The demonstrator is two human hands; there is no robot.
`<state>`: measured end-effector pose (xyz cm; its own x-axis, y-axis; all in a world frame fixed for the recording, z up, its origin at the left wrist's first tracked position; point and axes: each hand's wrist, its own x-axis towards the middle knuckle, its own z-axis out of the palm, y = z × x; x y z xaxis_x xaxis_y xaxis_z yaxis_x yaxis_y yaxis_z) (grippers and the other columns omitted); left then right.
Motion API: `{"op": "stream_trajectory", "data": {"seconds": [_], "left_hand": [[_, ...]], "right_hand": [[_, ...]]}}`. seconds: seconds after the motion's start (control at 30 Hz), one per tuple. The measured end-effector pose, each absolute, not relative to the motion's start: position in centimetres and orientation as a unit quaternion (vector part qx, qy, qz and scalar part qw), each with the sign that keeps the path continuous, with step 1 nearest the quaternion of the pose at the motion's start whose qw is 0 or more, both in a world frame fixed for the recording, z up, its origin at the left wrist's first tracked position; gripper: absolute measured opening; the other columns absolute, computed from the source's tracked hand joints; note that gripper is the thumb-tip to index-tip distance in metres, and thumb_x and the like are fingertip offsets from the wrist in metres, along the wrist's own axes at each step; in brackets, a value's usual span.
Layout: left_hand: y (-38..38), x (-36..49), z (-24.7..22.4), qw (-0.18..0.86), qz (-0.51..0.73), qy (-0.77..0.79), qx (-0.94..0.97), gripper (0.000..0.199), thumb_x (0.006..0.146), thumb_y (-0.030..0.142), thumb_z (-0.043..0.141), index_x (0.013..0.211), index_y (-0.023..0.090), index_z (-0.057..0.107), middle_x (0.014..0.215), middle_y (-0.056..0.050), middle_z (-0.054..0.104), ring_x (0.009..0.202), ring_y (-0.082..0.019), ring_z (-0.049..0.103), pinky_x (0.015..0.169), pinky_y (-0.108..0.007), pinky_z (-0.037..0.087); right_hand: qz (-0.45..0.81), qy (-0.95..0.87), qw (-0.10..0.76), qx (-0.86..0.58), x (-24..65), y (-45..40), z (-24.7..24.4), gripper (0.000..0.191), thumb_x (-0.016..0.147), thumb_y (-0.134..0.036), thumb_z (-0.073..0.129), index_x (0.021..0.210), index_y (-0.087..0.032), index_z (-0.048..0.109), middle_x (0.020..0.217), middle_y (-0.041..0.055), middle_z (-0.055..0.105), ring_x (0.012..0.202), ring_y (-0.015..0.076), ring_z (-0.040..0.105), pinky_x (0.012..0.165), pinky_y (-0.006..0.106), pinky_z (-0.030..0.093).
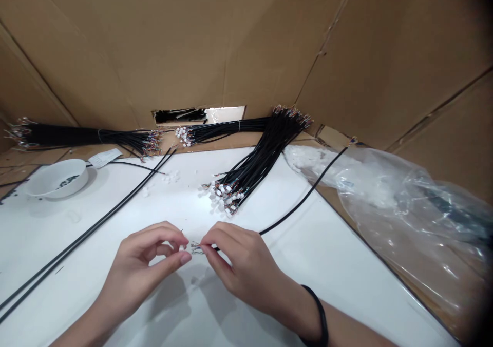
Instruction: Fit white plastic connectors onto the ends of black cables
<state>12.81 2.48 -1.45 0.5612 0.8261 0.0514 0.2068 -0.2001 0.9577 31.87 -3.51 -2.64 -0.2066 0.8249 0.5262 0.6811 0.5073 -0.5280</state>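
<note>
Between thumb and fingertips, my left hand (154, 254) pinches a small white connector housing (182, 248). Facing it, my right hand (239, 259) grips a black cable (304, 200) near its stripped end. Thin wires with metal terminals (195, 247) stick out from the right fingertips toward the housing, a small gap apart from it. From behind the right hand the cable runs up and right across the white tabletop (215, 321). A black band (318, 316) circles my right wrist.
A bundle of black cables with white connectors (258, 162) lies ahead, and another bundle (69, 134) at the back left. A white bowl (57, 180) with small dark parts stands left. Two loose cables (103, 216) cross the left side. A clear plastic bag (404, 224) lies right, beside cardboard walls (173, 44).
</note>
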Motion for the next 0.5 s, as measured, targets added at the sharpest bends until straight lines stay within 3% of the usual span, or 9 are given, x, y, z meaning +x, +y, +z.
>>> {"op": "stream_trajectory", "data": {"seconds": [0.1,0.3,0.5], "left_hand": [[2.62,12.94,-1.41,0.558,0.291,0.363,0.687,0.01,0.074,0.025,0.068,0.078,0.016,0.067,0.083,-0.006,0.06,0.073,-0.014,0.058,0.059,-0.021,0.05],[3.01,13.21,-1.56,0.591,0.292,0.416,0.627,0.016,0.069,0.027,0.073,0.075,0.014,0.065,0.061,-0.001,0.058,0.051,-0.009,0.054,0.049,-0.017,0.046],[2.49,13.4,-1.31,0.624,0.273,0.427,0.596,0.018,0.065,0.025,0.076,0.081,0.017,0.072,0.076,-0.003,0.062,0.061,-0.009,0.057,0.056,-0.016,0.049]], "right_hand": [[0.063,-0.778,0.39,-0.488,31.88,-3.52,-2.75,0.015,0.09,-0.015,0.044,0.082,-0.012,0.056,0.076,0.0038,0.056,0.069,0.0112,0.049,0.061,0.023,0.037],[0.044,-0.785,0.386,-0.482,31.88,-3.5,-2.81,0.015,0.089,-0.014,0.044,0.082,-0.011,0.057,0.075,0.0041,0.055,0.068,0.0117,0.048,0.061,0.024,0.037],[0.02,-0.792,0.375,-0.482,31.98,-3.59,-2.72,0.017,0.09,-0.015,0.043,0.082,-0.011,0.057,0.074,0.0047,0.054,0.067,0.0123,0.047,0.059,0.025,0.036]]}}
